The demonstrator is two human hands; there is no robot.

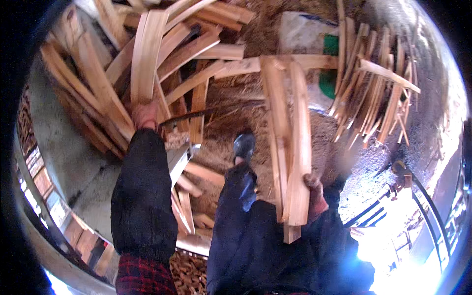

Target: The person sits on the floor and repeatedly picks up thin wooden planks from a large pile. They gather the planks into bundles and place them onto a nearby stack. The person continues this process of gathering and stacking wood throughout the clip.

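Observation:
My left hand (145, 116) is closed round the near end of a pale wooden slat (148, 59), which points away from me at the edge of a heap of split wood (88, 73). Several long wooden slats (295, 132) lie side by side in front of my right thigh. My right hand (315, 192) grips them from their right side near the lower end, with its fingers bent over the edge. Its palm is hidden behind the wood.
At the far right lies a pile of thin sticks (376, 88), beside a white and green sack (300, 37). A grey metal surface (81, 162) spans the left. My shoe (244, 146) rests on the debris-covered ground. Dark bent metal bars (427, 211) stand at the right, near strong glare.

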